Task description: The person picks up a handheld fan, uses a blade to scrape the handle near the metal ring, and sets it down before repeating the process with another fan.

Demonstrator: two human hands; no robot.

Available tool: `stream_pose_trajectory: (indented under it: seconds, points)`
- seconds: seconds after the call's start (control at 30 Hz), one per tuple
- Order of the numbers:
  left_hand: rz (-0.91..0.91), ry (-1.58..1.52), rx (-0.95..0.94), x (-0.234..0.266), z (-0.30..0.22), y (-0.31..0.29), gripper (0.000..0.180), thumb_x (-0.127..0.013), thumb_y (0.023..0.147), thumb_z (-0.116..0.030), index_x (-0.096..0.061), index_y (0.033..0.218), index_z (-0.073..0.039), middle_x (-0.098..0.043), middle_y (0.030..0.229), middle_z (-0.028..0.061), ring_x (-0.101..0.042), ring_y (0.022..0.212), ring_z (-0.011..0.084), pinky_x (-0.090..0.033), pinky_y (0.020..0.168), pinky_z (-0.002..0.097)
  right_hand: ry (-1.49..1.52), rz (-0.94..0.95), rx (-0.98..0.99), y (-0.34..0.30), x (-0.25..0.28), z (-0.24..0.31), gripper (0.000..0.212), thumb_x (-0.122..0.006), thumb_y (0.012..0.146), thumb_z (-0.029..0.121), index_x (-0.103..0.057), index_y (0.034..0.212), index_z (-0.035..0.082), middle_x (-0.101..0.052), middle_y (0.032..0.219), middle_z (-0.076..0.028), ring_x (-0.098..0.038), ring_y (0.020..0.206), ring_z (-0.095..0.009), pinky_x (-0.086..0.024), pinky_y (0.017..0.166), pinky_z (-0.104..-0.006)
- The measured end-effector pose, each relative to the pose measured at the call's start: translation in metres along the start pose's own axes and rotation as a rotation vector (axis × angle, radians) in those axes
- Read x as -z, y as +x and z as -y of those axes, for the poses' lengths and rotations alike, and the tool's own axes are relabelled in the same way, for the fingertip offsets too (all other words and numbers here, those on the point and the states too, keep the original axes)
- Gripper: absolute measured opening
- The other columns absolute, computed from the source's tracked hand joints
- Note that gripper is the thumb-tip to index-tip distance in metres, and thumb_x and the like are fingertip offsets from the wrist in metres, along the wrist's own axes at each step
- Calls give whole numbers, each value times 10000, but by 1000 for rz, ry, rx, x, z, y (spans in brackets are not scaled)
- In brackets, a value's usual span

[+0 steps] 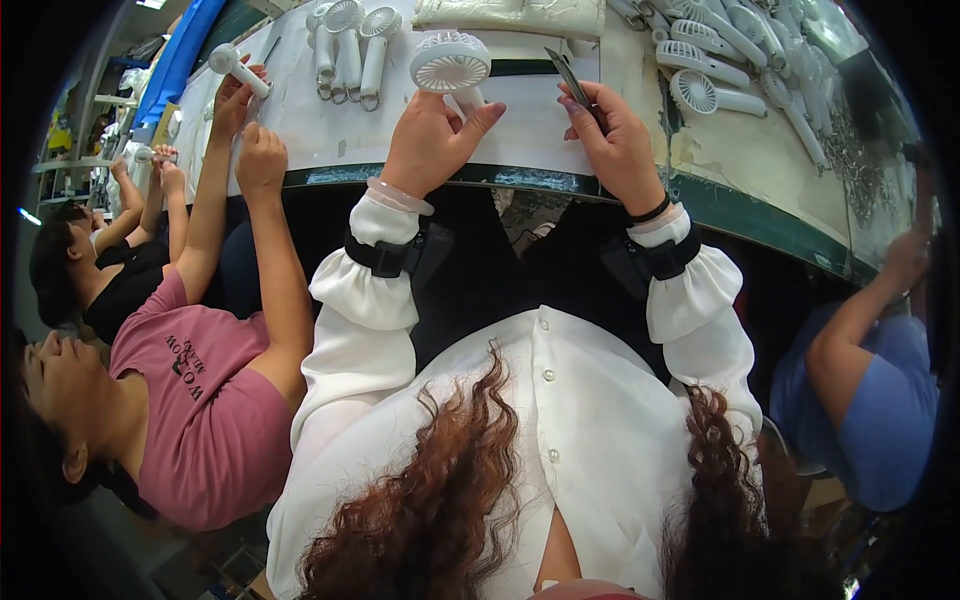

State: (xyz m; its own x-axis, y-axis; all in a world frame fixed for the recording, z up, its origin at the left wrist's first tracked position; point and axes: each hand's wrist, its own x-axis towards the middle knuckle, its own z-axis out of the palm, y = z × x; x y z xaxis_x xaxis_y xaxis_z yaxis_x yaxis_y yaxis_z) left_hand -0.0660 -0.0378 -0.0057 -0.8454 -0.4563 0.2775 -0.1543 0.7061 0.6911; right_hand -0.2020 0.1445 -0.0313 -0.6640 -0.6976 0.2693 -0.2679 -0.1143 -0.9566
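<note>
My left hand (430, 140) is closed around the handle of a small white handheld fan (450, 65), its round grille facing up above the table. Between the thumb and fingers of my right hand (615, 145) is a slim, dark grey pair of tweezers (568, 75), its pointed end tilted up and to the left. Fan and tweezers are apart from each other. Just left of the held fan, several white handheld fans (345, 50) with metal rings at their handle ends lie side by side on the white work surface (420, 210).
A pile of white fans (715, 95) covers the table's right side, beside loose small metal rings (865, 165). A white wrapped package (510, 15) lies at the back. One co-worker in pink (200, 400) holds a fan (240, 70) at left; another in blue (860, 400) sits at right.
</note>
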Motion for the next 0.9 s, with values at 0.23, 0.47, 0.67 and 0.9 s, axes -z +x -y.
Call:
stream_pose_trajectory:
  seconds: [0.23,0.47,0.67,0.9]
  points:
    - [-32,-2,14,3,3,-7,636,-718,770,-531,-576,1060,17,-570,825,111,-526,627,184,-456,586,312,24,12,16,2,-2,-2,242,-560,952,115,-587,1162,-2,-625,897,-6,-570,717,-62,-464,664,-192]
    - [-64,51,39,3,-5,-14,753,-783,724,-456,-483,1185,59,-576,939,140,-555,581,179,-492,583,305,-39,-19,-25,-2,0,2,251,-548,949,96,-580,1176,-7,-631,941,-13,-552,723,-63,-458,677,-194]
    - [-97,-115,37,9,-6,-26,708,-811,715,-359,-482,1217,16,-576,1049,145,-615,700,206,-517,650,308,-7,12,-29,-1,0,0,250,-537,958,106,-574,1177,-9,-636,977,-27,-549,726,-68,-458,679,-198]
    - [-141,-55,-333,-9,0,-37,289,-773,770,-147,-596,984,-65,-571,1118,120,-608,942,213,-511,755,288,-70,76,-62,5,-4,5,213,-519,967,98,-565,1148,-4,-631,1007,-44,-553,756,-75,-459,707,-207]
